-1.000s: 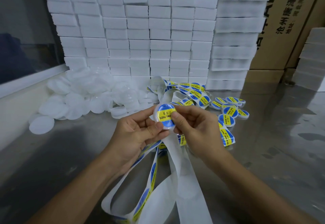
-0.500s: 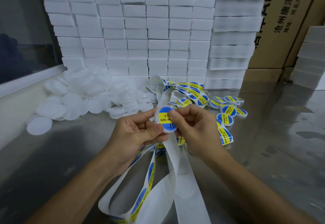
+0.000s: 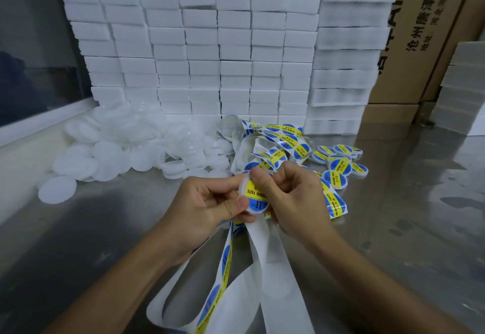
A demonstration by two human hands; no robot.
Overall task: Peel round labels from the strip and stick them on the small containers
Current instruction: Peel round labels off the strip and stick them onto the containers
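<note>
The grey stainless-steel tabletop [image 3: 393, 215] looks brushed and dully reflective. The round white translucent plastic containers [image 3: 126, 150] look smooth and matt. The long white paper backing strip [image 3: 275, 268] looks smooth, its blue-and-yellow round labels [image 3: 284, 138] slightly glossy. The stacked white foam blocks [image 3: 204, 52] look matt, the brown cardboard boxes [image 3: 420, 31] dull.

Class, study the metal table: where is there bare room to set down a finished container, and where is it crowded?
Bare steel lies on the right of the table, beyond the labelled containers, and front left, below the white lids. The middle is crowded: label strip, both hands, foam stacks behind.
</note>
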